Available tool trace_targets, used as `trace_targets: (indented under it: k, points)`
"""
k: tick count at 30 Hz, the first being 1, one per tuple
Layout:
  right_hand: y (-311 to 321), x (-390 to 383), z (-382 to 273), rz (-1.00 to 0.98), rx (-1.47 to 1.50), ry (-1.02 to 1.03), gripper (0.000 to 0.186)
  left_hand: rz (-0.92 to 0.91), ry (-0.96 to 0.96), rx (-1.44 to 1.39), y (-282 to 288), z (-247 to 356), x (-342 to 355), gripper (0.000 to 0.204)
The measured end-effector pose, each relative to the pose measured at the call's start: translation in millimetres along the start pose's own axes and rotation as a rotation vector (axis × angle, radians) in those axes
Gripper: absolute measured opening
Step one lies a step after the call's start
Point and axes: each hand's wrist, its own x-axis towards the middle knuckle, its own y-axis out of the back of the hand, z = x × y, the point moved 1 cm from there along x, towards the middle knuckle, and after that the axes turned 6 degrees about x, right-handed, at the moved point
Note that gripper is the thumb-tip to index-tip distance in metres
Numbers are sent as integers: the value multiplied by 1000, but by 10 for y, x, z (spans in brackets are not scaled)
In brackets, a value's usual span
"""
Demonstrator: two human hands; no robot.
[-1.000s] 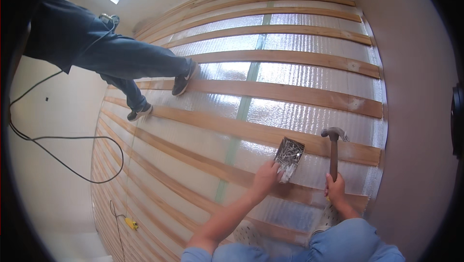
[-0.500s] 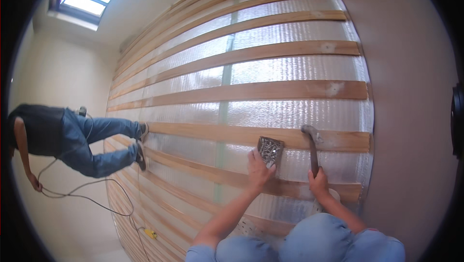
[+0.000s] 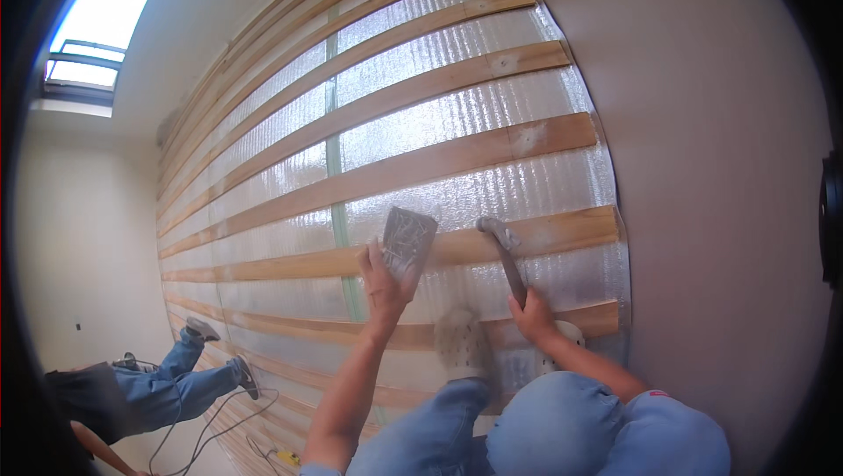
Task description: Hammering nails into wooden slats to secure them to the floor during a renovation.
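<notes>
My left hand (image 3: 385, 293) is closed round the edge of a small dark open box of nails (image 3: 409, 237), held tilted above a wooden batten. The box is slightly blurred. My right hand (image 3: 532, 316) grips the handle of a claw hammer (image 3: 512, 270). The hammer's head lies over the same batten (image 3: 575, 230), by a whitish patch on the wood. Below the box, between two battens, my blurred left shoe (image 3: 460, 344) shows; the other shoe (image 3: 571, 334) is partly hidden by my right forearm.
Parallel battens run across shiny foil sheeting (image 3: 448, 138) with a green tape strip (image 3: 334, 147). A plain wall (image 3: 702, 212) rises on the right. At lower left stands another person (image 3: 132, 397), near a trailing cable (image 3: 206, 432) and a yellow connector (image 3: 287, 457). A window (image 3: 83, 68) is at upper left.
The view has turned, and the battens sit further left. My left shoe has come forward below the box of nails, still in my left hand. The other person appears lower. My right hand keeps the hammer.
</notes>
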Motion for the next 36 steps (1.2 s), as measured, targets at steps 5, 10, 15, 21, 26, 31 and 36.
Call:
trace_targets:
  k: [5,10,15,21,26,31,36]
  points:
    - [6,-30,44,17,20,27,42,117,190,-164,-304,68,649,87]
    - [33,-51,-24,22,62,58,41,162,137,-56,-651,-52,1023,87]
    - [12,-2,248,15,91,86,37,148,143,-77,-877,-116,913,73]
    - [-56,21,266,49,51,91,33,44,-26,-24,-727,-460,904,28]
    - [-9,22,45,-45,245,-70,27,74,-63,28,-876,-359,990,9]
    - [-62,13,68,-68,341,-139,27,76,4,31,-941,-334,1043,4]
    - [9,-31,3,-52,346,-143,25,65,136,-217,-791,-243,1001,5]
